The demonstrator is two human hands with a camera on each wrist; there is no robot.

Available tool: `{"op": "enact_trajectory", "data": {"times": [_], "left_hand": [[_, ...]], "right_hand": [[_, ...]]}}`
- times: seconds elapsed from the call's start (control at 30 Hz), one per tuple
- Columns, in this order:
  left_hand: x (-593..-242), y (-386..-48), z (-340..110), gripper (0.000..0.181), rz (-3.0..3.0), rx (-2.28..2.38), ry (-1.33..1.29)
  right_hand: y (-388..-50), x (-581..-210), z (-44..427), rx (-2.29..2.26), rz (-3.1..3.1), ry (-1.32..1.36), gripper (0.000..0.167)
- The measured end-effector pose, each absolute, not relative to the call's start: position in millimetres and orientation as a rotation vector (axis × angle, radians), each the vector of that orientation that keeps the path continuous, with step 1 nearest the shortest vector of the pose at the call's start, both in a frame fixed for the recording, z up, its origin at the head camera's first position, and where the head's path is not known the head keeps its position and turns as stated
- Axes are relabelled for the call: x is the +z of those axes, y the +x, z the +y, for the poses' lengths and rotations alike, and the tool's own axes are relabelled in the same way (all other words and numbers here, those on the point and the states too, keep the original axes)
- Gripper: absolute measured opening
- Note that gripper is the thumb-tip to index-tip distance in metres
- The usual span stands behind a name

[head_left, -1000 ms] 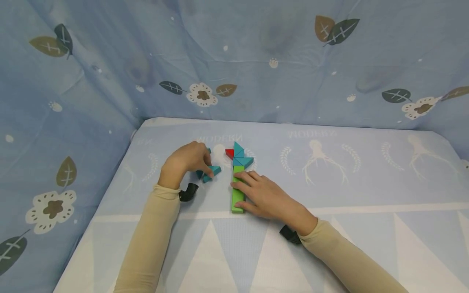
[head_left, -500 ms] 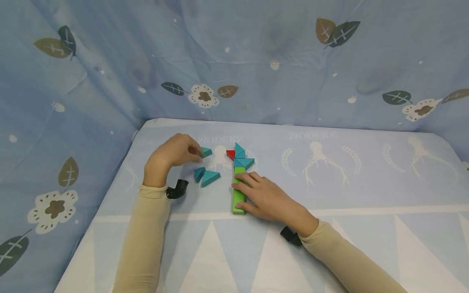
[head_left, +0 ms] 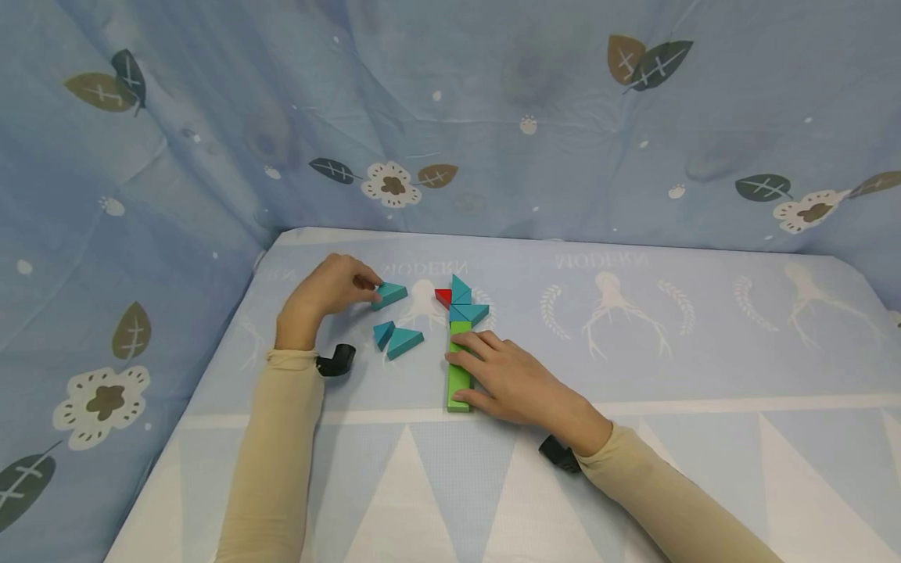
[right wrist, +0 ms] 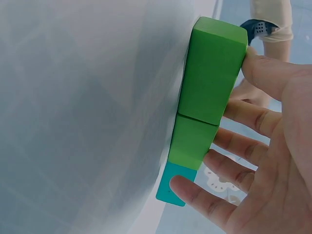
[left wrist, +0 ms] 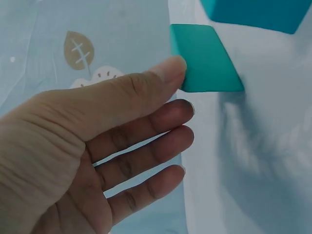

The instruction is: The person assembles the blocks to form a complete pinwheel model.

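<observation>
In the head view my left hand (head_left: pixel 328 293) pinches the left end of a teal triangular block (head_left: pixel 391 295) between thumb and fingers. The left wrist view shows the thumb on this teal block (left wrist: pixel 207 58); the index fingertip is hidden. Two more teal triangular blocks (head_left: pixel 405 342) lie just below it. To the right, my right hand (head_left: pixel 510 379) rests on a row of two green blocks (head_left: pixel 458 379), fingers spread along them. In the right wrist view the thumb touches the edge of the larger green block (right wrist: pixel 214 73). Teal triangles (head_left: pixel 461 294) and a red triangle (head_left: pixel 443 296) top the row.
A patterned pale cloth (head_left: pixel 669 336) covers the table. Behind it hangs a blue curtain (head_left: pixel 549 117) with leaf and flower prints. A black wrist-worn device (head_left: pixel 338 360) sits at the left cuff, another black device (head_left: pixel 559 453) at the right.
My left hand has moved up and left from the two lower teal triangles to the upper one, and now pinches it. The right hand has stayed on the green blocks.
</observation>
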State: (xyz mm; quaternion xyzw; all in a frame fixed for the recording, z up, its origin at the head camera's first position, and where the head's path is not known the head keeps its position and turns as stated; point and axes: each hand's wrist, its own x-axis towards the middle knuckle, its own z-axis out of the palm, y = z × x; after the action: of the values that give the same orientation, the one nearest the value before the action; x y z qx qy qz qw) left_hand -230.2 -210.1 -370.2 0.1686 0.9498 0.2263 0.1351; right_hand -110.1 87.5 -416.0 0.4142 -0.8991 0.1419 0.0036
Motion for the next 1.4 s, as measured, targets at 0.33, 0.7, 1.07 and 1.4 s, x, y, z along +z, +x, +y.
{"op": "enact_trajectory", "data": {"times": [0.33,0.7,1.07,1.4], "left_hand": [[-375,-229,-190,0.025,2.740,0.668,0.588],[-379,-228,-183,0.024,2.734,0.674,0.612],[-380,-227,-168,0.023,2.723,0.666,0.687],[-382,-226,-163,0.022,2.742,0.685,0.718]], "right_hand": [[-110,-415,87,0.440,-2.820,1.299,0.051],[-110,-415,87,0.412,-2.809,1.312,0.051],[-110,-415,87,0.385,-2.766,1.308,0.052],[-110,-416,86,0.393,-2.772,1.309,0.051]]}}
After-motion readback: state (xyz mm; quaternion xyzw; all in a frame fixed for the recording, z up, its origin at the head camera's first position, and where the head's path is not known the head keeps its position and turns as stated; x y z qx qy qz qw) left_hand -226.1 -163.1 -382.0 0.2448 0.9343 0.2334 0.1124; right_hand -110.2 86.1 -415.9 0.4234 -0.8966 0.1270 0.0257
